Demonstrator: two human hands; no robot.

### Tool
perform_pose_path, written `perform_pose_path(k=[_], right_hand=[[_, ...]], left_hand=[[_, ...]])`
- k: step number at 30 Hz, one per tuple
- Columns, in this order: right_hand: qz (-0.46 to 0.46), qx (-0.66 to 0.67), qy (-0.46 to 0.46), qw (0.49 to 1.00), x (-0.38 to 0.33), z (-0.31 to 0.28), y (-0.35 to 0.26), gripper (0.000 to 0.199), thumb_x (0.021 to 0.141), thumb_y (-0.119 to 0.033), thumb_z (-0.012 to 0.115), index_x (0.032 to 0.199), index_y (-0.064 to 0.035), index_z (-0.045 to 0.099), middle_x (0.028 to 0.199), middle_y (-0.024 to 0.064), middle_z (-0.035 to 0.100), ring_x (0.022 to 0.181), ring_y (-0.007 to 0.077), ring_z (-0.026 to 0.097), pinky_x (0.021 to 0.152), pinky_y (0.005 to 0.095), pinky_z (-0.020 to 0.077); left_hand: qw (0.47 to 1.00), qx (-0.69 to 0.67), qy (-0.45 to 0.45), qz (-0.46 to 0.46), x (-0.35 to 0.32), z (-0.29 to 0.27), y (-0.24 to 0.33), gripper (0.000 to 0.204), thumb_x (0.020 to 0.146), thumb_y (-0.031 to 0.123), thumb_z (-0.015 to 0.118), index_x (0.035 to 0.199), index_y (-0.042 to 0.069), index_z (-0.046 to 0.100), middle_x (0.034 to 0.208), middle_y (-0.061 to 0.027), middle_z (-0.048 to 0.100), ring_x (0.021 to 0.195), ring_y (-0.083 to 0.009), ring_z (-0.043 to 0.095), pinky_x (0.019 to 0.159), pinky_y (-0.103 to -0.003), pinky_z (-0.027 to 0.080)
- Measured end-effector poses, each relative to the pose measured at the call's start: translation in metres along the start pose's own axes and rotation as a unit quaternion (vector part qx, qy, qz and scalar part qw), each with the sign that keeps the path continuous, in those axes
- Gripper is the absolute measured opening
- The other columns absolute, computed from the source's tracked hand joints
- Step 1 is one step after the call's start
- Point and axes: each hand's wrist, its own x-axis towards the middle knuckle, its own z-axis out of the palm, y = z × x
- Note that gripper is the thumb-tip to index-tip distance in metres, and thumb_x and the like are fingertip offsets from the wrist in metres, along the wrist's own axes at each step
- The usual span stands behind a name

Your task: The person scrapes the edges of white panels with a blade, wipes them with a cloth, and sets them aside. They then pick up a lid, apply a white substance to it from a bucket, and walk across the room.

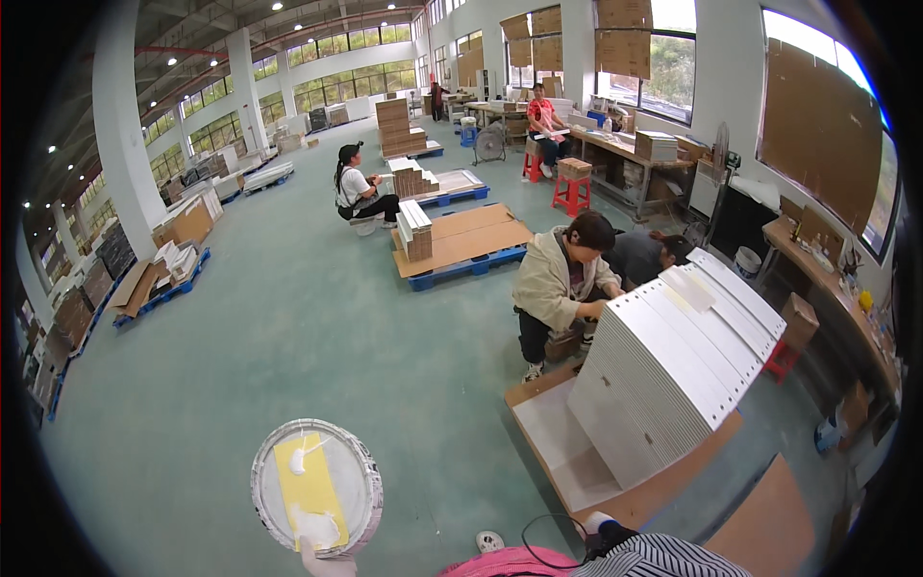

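At the lower edge, left of centre, my left hand [325,560] grips the near rim of a round white bucket lid [366,481]. Its thumb reaches over the rim; the other fingers are hidden. Whether a bucket is under the lid, I cannot tell. On the lid lies a yellow rectangular sheet [314,484] with white paste [317,527] smeared at its near end and a smaller dab [297,463] at its far end. My right hand does not show. Pink cloth [514,563] and black-and-white striped cloth [659,560] come in at the bottom edge; whose they are is unclear.
To the right, a tall stack of white panels [663,356] stands on cardboard. Two people crouch behind it, one in a beige jacket [550,279]. Pallets [466,269] with cardboard and boards are farther off. Workbenches [832,279] line the right wall. A black cable [550,517] loops nearby.
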Motion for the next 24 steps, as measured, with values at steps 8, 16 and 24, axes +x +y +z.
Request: perform_pose_path(k=[8, 16, 24], right_hand=[[-0.127, 0.213, 0.042, 0.968, 0.094, -0.226, -0.235, 0.034, 0.084, -0.030, 0.056, 0.091, -0.0011, 0.072, 0.075, 0.0116, 0.071, 0.066, 0.0230, 0.069, 0.064, 0.0348, 0.0552], [-0.111, -0.060, 0.006, 0.992, 0.261, -0.240, -0.290, 0.036, 0.087, -0.036, 0.059, 0.094, -0.0034, 0.073, 0.096, 0.0174, 0.073, 0.088, 0.0319, 0.071, 0.076, 0.0409, 0.0550], [-0.382, -0.181, 0.123, 0.898, 0.308, -0.386, -0.429, 0.026, 0.089, -0.026, 0.061, 0.101, -0.0048, 0.071, 0.092, 0.0178, 0.070, 0.086, 0.0349, 0.067, 0.076, 0.0413, 0.0541]], left_hand=[[0.991, 0.026, 0.125, 0.037, 0.173, 0.136, 0.019, 0.064, 0.093, 0.042, 0.050, 0.145, 0.006, 0.043, 0.147, -0.0159, 0.049, 0.134, -0.0392, 0.044, 0.112, -0.052, 0.036], [0.998, 0.056, 0.005, 0.035, 0.381, 0.235, 0.059, 0.066, 0.093, 0.043, 0.052, 0.146, 0.006, 0.042, 0.148, -0.0163, 0.047, 0.134, -0.0387, 0.043, 0.113, -0.053, 0.034], [0.995, 0.090, 0.024, 0.046, 0.557, 0.347, 0.071, 0.068, 0.089, 0.042, 0.057, 0.144, 0.005, 0.044, 0.146, -0.0169, 0.049, 0.133, -0.0380, 0.044, 0.112, -0.053, 0.036]])
